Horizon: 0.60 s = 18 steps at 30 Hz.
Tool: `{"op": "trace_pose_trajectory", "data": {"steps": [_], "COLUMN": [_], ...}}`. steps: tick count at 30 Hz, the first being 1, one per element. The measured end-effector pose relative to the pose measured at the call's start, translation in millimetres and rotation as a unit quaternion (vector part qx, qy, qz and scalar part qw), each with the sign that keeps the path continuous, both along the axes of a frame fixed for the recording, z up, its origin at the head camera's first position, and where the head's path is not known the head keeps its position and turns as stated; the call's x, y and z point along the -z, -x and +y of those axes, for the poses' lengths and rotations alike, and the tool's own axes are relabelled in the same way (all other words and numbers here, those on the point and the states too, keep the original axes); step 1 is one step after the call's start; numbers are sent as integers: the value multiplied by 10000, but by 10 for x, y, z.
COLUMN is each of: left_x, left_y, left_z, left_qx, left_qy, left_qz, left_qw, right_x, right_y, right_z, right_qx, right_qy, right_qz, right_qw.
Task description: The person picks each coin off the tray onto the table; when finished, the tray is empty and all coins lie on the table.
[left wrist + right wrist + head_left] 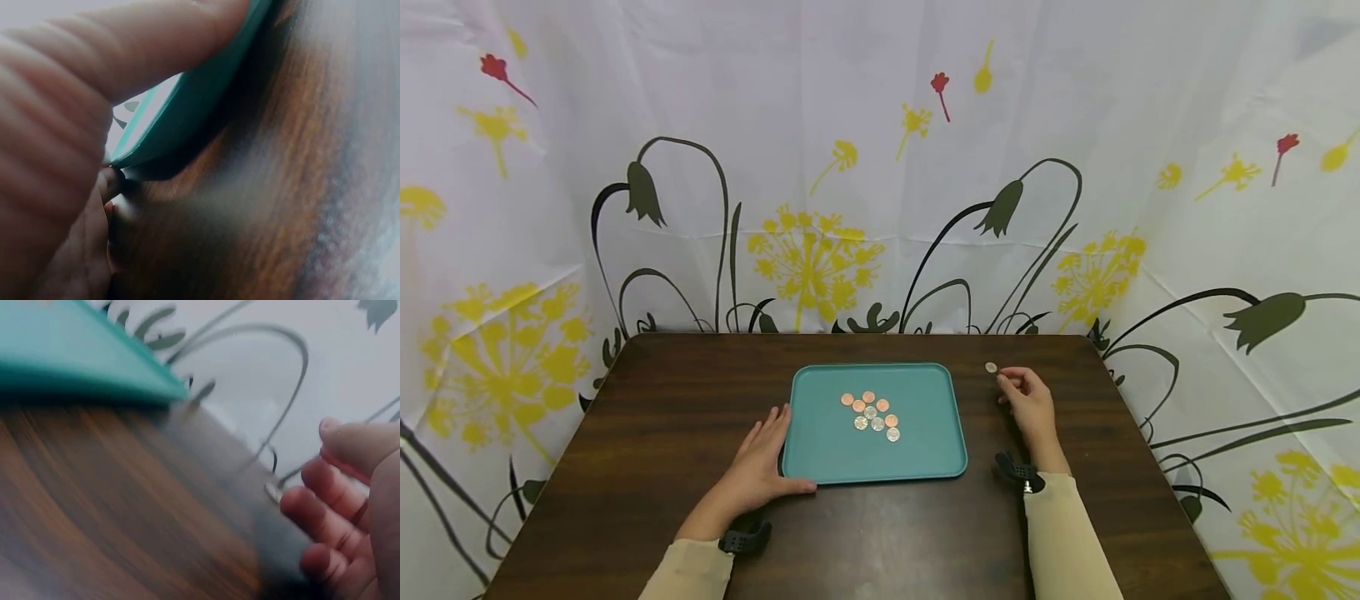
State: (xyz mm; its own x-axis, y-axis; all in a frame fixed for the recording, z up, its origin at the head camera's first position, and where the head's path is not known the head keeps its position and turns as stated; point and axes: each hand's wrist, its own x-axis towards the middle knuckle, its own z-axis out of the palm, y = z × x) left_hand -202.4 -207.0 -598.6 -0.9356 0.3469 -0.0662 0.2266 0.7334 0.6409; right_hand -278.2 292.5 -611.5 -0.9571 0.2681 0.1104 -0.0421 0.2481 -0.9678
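Both left hand (762,467), touching a tray (835,454), and right hand (1032,408), beside a blurred coin (273,492), have fingers apart.

Five copper coins (868,397) and four silver coins (877,424) are on one tray (820,458), nine together; one more silver coin (991,367) is outside it. There are two hands, left hand (762,467) and right hand (1033,413), two sleeves (688,571), two wristbands (745,538), one desk (880,533), three red flowers (940,82).

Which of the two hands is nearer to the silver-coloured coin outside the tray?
Right. The right hand has its fingertips close beside the silver-coloured coin; the left hand is across the teal tray from it, at the tray's left edge.
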Motion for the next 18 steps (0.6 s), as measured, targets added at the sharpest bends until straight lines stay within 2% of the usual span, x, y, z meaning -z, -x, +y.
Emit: {"op": "trace_pose_trajectory", "data": {"steps": [4,8,14,18], "left_x": [-12,-16,-34,-29], "left_y": [8,20,0,-5], "left_z": [19,52,25,6], "left_qx": [34,62,-10,-7], "left_qy": [-2,-25,-43,-55], "left_qz": [-74,-75,-141,-112], "left_qw": [10000,9999,9999,9999], "right_x": [-65,-180,-370,-392], "right_y": [-125,-198,-286,-332], "right_z": [-122,-301,-759,-1102], "right_qx": [-239,-642,-1550,-1964], "right_qy": [531,623,114,-277], "right_qz": [-174,-276,-179,-149], "right_qw": [9982,9956,9877,9800]}}
